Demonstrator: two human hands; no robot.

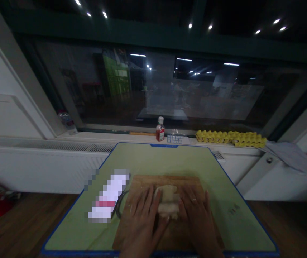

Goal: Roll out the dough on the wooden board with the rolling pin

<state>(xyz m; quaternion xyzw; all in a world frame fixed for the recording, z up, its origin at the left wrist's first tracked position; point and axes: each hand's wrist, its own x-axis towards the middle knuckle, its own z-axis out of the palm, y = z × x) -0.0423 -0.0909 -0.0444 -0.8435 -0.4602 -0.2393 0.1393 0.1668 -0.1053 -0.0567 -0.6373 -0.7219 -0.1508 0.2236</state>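
A piece of pale dough [168,195] lies on a wooden cutting board [123,234]. Its near part looks like a thick rounded roll, while the far part is flatter. My left hand [144,215] rests at the dough's left side, fingers stretched forward and the thumb reaching toward the near edge. On the opposite side, my right hand [197,213] lies over the dough's right edge with its fingers extended. Both hands are palm down, touching the dough and board. The undersides of the fingers are hidden.
The board sits on a pale green folding table [153,157] with a blue rim. A blurred-out phone-like thing [110,197] and a dark cable [119,204] lie at left. The windowsill holds a small bottle [160,130], yellow egg trays [231,138] and a plastic bottle [67,122].
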